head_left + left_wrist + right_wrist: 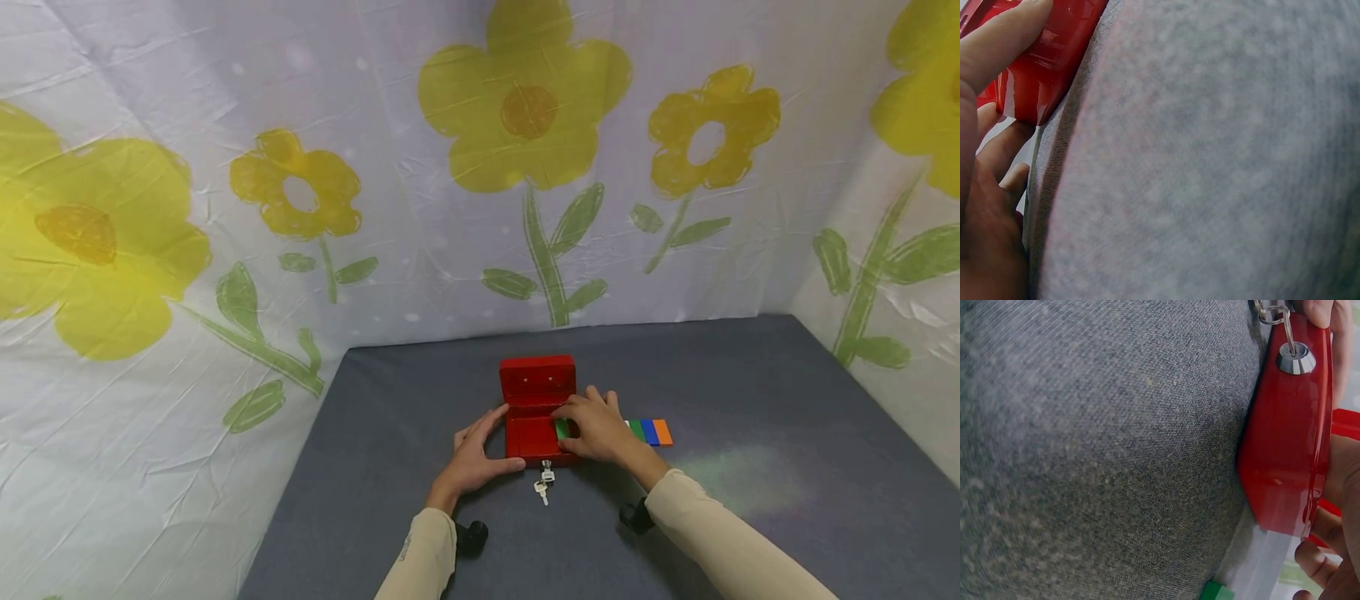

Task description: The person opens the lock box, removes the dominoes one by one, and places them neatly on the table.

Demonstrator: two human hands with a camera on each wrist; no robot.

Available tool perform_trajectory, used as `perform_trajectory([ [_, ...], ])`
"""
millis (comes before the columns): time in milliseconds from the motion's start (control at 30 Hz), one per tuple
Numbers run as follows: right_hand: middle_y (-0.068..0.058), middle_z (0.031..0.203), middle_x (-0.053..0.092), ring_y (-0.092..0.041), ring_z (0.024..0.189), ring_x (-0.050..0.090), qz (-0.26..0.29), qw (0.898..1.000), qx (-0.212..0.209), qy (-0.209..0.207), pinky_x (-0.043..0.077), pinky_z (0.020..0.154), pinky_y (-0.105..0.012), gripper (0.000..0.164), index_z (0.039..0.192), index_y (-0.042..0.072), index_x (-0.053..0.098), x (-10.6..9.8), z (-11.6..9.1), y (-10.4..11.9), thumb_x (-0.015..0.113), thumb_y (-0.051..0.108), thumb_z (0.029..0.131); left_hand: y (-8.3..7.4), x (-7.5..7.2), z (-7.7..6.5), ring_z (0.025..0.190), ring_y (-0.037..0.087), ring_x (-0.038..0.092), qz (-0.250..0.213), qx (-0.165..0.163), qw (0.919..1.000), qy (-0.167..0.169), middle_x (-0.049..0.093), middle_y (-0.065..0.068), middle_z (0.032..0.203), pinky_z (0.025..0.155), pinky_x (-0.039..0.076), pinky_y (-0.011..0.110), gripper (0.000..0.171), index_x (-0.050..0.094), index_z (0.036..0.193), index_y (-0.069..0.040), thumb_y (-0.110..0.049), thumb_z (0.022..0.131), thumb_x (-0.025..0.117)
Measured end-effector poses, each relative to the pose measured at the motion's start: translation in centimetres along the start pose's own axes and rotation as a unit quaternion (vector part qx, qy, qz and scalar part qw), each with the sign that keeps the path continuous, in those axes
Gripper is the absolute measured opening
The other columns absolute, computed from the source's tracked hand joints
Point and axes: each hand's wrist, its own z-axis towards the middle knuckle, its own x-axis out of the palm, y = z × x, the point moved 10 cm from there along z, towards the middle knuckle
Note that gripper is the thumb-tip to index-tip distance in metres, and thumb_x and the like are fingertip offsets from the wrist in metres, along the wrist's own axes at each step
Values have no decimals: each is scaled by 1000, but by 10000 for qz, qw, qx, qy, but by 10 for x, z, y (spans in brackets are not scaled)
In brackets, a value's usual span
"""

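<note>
A small red cash box stands on the table with its lid raised at the back. My left hand holds the box by its left side, thumb at the front corner and fingers further back. Over the right part of the box, my right hand pinches a green block between thumb and index finger, inside the walls. Its other fingers reach past the right wall. A key sits in the front lock, with another key hanging from the ring.
Right of the box, partly behind my right hand, lies a row of coloured blocks: white, green, blue and orange. The grey table meets a flower-printed cloth behind and at the sides.
</note>
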Motion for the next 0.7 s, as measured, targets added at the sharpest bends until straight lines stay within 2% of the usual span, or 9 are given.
perform_trajectory([
  [700,-4,113,71,-15,87,38,120,9994,-176,-270,21,76,-40,43,120,14,75,-9,-6,2,83,29,82,0,0,1,151,35,20,127,134,9998,-11,39,3,164,113,25,63,94,36,157,-40,-49,78,86],
])
